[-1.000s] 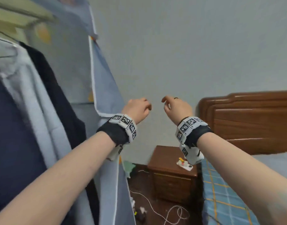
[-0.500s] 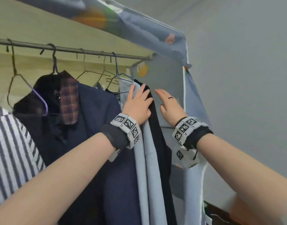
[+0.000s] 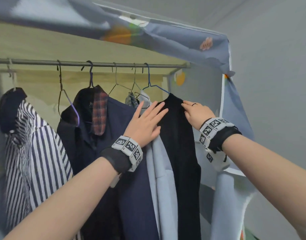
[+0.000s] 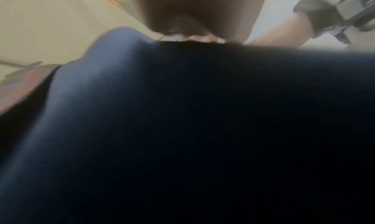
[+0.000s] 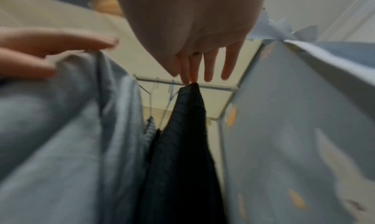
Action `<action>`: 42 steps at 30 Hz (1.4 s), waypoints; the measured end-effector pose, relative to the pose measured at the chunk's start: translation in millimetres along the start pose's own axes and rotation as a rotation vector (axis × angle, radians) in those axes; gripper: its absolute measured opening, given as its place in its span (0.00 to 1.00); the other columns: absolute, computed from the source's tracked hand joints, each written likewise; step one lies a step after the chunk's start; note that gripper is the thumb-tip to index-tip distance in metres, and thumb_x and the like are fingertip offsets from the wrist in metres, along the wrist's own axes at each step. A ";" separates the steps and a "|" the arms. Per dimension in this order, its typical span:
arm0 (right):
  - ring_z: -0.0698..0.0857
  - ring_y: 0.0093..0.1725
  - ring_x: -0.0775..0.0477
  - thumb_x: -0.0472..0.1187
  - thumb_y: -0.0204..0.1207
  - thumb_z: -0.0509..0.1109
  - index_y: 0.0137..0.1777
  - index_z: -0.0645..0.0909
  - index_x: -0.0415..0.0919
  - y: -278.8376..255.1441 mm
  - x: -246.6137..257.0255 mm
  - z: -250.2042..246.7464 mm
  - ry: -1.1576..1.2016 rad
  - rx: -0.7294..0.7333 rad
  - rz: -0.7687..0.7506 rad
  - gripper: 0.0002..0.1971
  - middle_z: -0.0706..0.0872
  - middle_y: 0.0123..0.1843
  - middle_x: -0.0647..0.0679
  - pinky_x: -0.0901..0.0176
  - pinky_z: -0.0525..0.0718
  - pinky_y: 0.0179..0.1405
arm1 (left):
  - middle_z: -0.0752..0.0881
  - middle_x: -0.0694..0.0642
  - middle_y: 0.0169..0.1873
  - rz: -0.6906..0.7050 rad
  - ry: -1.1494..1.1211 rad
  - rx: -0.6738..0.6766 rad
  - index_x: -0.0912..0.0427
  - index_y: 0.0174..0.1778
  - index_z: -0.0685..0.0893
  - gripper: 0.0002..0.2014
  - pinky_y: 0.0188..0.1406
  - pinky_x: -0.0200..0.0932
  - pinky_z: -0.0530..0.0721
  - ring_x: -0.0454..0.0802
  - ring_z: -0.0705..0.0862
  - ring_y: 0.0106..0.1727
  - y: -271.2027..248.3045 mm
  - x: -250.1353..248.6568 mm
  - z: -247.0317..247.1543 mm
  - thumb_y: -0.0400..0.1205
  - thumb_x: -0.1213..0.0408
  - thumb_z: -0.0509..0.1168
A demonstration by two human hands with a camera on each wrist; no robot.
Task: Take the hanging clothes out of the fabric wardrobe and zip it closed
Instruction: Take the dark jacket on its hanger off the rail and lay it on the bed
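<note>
The fabric wardrobe stands open, with clothes hanging from its rail. My left hand lies flat, fingers spread, across the light blue shirt and the edge of the black garment. My right hand touches that garment's right shoulder with straight fingers. In the right wrist view the fingertips meet the top of the black garment, beside the light blue shirt. Dark navy cloth fills the left wrist view under my palm.
Left of my hands hang a navy jacket with a plaid collar and a striped shirt. The black garment hangs on a blue wire hanger. The rolled-up front cover sags overhead. The wardrobe's side panel stands close on the right.
My view swung from the bedside corner up into the wardrobe. Both hands uncurled and rose onto the clothes; the right hand reached the black garment's shoulder.
</note>
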State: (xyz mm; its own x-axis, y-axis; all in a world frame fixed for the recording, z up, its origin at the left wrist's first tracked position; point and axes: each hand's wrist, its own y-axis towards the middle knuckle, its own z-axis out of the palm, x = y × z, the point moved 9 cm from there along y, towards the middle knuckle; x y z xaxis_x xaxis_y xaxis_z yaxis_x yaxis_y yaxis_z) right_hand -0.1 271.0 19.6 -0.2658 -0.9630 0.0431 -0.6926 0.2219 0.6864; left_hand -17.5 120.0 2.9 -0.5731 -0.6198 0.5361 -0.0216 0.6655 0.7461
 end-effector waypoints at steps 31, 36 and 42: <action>0.78 0.68 0.33 0.42 0.82 0.58 0.68 0.72 0.31 28.2 194.8 -7.8 0.482 0.071 -0.316 0.19 0.79 0.68 0.32 0.46 0.76 0.67 | 0.68 0.59 0.80 -0.614 0.207 0.006 0.60 0.78 0.67 0.25 0.82 0.60 0.57 0.56 0.62 0.83 -60.0 127.0 -28.9 0.83 0.63 0.53; 0.83 0.48 0.40 0.54 0.80 0.60 0.57 0.79 0.35 49.9 207.3 2.2 0.329 0.157 -0.145 0.21 0.83 0.49 0.42 0.55 0.77 0.44 | 0.72 0.53 0.77 -0.642 0.099 0.257 0.57 0.70 0.75 0.19 0.83 0.56 0.52 0.51 0.60 0.83 -81.6 167.8 -11.2 0.87 0.57 0.49; 0.83 0.45 0.40 0.47 0.80 0.61 0.54 0.83 0.37 70.8 198.5 -8.5 0.288 0.052 0.010 0.15 0.86 0.48 0.42 0.56 0.74 0.42 | 0.75 0.52 0.74 -0.603 0.083 0.284 0.57 0.68 0.78 0.19 0.82 0.55 0.53 0.50 0.63 0.82 -87.8 177.8 -15.1 0.86 0.55 0.52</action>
State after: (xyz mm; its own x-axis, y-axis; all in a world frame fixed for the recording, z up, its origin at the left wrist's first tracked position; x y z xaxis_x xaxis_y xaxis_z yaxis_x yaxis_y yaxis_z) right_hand -96.3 94.3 82.9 -0.0772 -0.9627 0.2593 -0.7263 0.2325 0.6469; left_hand -105.2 -54.9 38.7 -0.3289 -0.9396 0.0954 -0.5393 0.2697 0.7977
